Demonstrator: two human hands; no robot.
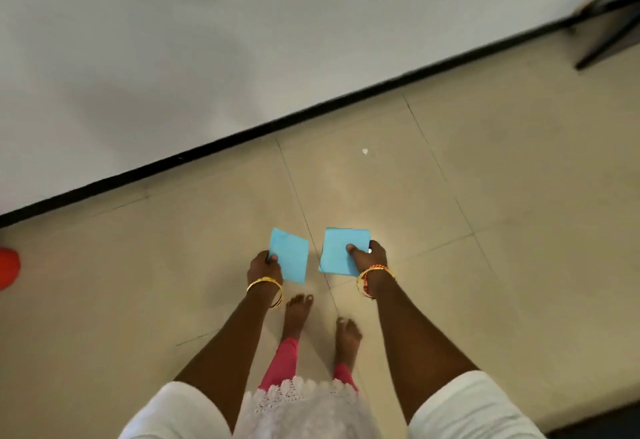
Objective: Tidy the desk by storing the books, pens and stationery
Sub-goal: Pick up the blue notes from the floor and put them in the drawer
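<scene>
Standing over bare floor [450, 231], no worktop in view. Left hand [265, 265] pinching one blue pad [291, 255], thumb on top; right hand [369, 258] gripping another pad [341, 248] likewise. Pads side by side, just apart, jutting forward past the fingers. Storage place unseen.

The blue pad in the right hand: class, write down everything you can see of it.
The blue pad is a light blue square of paper, plain and unmarked on its upper face. A thin edge along its far side suggests a stack of sheets rather than one. It is held roughly flat and slightly tilted, above the tiled floor, in front of the person's feet. The right hand grips its near right corner, thumb on top, fingers beneath. It lies apart from the blue paper in the left hand, not touching it.
</scene>
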